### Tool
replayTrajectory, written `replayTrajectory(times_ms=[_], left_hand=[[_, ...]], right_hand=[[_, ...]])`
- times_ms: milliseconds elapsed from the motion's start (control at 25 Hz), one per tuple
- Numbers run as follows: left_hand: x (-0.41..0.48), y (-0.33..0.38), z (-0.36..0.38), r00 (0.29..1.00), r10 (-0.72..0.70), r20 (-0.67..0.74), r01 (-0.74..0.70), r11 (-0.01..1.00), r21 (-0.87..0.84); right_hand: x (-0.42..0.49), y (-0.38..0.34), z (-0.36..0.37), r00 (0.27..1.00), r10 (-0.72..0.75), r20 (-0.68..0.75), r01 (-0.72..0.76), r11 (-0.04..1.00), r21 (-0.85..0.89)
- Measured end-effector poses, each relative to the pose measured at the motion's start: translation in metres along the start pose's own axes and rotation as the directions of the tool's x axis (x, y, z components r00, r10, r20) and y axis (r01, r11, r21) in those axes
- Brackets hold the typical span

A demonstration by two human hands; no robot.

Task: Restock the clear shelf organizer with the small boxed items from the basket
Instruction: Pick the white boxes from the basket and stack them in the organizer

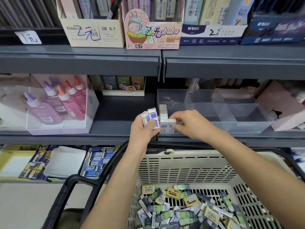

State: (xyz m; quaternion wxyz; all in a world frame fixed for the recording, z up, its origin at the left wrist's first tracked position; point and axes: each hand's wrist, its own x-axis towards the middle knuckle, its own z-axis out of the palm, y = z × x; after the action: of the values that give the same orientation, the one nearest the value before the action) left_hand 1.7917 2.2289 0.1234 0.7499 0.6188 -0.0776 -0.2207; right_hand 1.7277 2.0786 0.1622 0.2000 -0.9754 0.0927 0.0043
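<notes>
Mid-restock at the stationery shelf: your right hand [189, 124] pinches a white-and-blue box [172, 120], seating it upright in the front-left compartment of the clear organizer [231, 128]. It goes just beside a row of boxes [163, 111] standing along the organizer's left wall. Your left hand [143, 129] is clamped on a small stack of matching boxes [152, 115], held just left of the organizer. The step in hand looks like starting a second row. The next move likely calls for letting go, then drawing one box from the left hand and setting it flush behind. Most compartments stand unfilled, and the basket [181, 156] below holds a heap of mixed small boxes [181, 209]. Above, a cream carton [92, 33] reads "2B 0.7", a pink carton [151, 35] "Labubu" and "2B 0.7", and a blue-and-white carton [211, 35] "M&G". A handwritten tag [29, 38] reads "1元".
</notes>
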Motion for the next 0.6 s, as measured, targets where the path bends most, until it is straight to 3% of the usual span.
replayTrajectory(times_ms=[120, 200, 320, 400, 520, 600], left_hand=[[-0.001, 0.002, -0.001, 0.998, 0.038, -0.042, -0.037, 0.999, 0.033], [-0.002, 0.004, -0.006, 0.995, 0.081, -0.059, -0.078, 0.995, 0.057], [-0.008, 0.006, -0.009, 0.995, 0.089, 0.036, -0.091, 0.994, 0.055], [-0.012, 0.006, -0.005, 0.990, 0.077, 0.114, -0.088, 0.992, 0.094], [-0.014, 0.005, 0.001, 0.986, 0.078, 0.145, -0.089, 0.993, 0.075], [-0.011, 0.007, 0.000, 0.995, 0.061, 0.084, -0.058, 0.997, -0.041]], right_hand=[[-0.002, 0.000, -0.002, 1.000, 0.007, -0.001, -0.007, 1.000, 0.002], [-0.004, 0.000, -0.004, 0.992, 0.001, -0.122, 0.004, 0.999, 0.040], [-0.006, -0.008, -0.012, 0.954, 0.047, -0.297, 0.045, 0.954, 0.298], [-0.007, -0.014, -0.016, 0.973, 0.053, -0.225, 0.067, 0.866, 0.495], [-0.009, -0.013, -0.025, 0.991, 0.019, -0.135, 0.061, 0.822, 0.567], [-0.008, -0.005, -0.036, 0.979, 0.076, -0.187, 0.052, 0.801, 0.596]])
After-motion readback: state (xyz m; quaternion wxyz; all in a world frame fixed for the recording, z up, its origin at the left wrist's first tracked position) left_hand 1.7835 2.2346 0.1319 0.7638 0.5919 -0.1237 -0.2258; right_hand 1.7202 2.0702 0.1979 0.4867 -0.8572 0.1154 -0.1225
